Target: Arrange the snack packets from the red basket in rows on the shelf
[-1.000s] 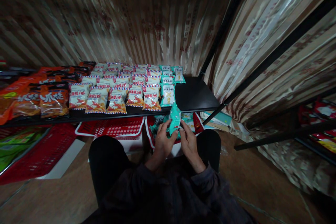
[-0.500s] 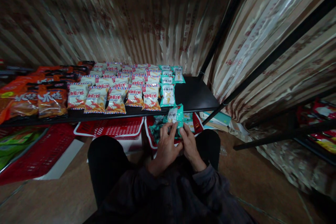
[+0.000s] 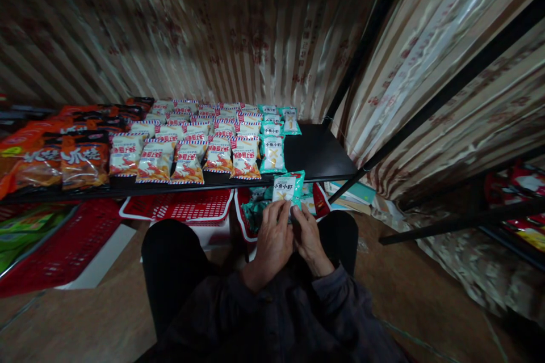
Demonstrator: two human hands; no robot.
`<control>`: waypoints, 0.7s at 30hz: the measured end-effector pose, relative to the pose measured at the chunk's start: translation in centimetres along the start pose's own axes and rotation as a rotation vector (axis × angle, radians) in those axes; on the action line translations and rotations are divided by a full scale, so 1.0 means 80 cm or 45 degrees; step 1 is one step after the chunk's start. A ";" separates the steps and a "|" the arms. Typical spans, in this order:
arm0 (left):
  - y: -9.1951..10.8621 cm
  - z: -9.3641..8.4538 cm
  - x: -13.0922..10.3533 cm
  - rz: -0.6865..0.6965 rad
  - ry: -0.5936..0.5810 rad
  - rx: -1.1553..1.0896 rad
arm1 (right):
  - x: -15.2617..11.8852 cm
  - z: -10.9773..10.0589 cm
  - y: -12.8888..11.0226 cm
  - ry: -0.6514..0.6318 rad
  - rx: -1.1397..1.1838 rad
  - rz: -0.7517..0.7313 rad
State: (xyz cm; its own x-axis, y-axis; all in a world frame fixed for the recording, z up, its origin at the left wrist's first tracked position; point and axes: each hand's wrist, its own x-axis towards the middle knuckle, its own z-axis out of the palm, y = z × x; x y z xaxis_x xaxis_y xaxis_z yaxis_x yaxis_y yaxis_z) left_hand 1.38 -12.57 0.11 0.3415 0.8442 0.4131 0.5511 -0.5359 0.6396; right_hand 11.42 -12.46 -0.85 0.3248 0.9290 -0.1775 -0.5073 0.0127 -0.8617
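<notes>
Both hands hold a teal and white snack packet in front of the shelf's front edge, above a red basket. My left hand has its fingers closed on the packet's lower left part. At the lower right, my right hand grips the same packet with thumb and fingers. More teal packets lie in a column on the black shelf, with one beside them at the back. Further teal packets are partly visible in the basket under my hands.
White and red packets and orange packets cover the shelf's left part. Another red basket sits below. Black shelf posts slant at the right, before striped curtains. Red packets lie far right.
The held packet has turned to show more of its printed front, and its top has shifted slightly right. My left hand has moved a little with it.
</notes>
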 end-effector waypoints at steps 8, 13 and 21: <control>-0.015 -0.007 0.012 -0.107 0.158 -0.185 | 0.007 -0.015 0.008 0.122 0.011 0.118; -0.045 -0.007 0.038 -0.648 0.349 -0.570 | 0.012 -0.018 0.009 -0.040 0.070 0.191; -0.044 -0.024 0.077 -1.134 0.147 -1.518 | 0.006 -0.008 0.007 -0.221 -0.003 0.267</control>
State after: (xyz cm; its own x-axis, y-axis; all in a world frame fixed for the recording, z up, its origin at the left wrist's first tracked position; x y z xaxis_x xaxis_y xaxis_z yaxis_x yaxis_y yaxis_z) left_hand 0.08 -5.51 1.63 0.1443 0.9150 -0.3767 -0.4092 0.4018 0.8192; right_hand 11.83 -12.24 -1.74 0.0709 0.9608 -0.2681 -0.5470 -0.1874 -0.8159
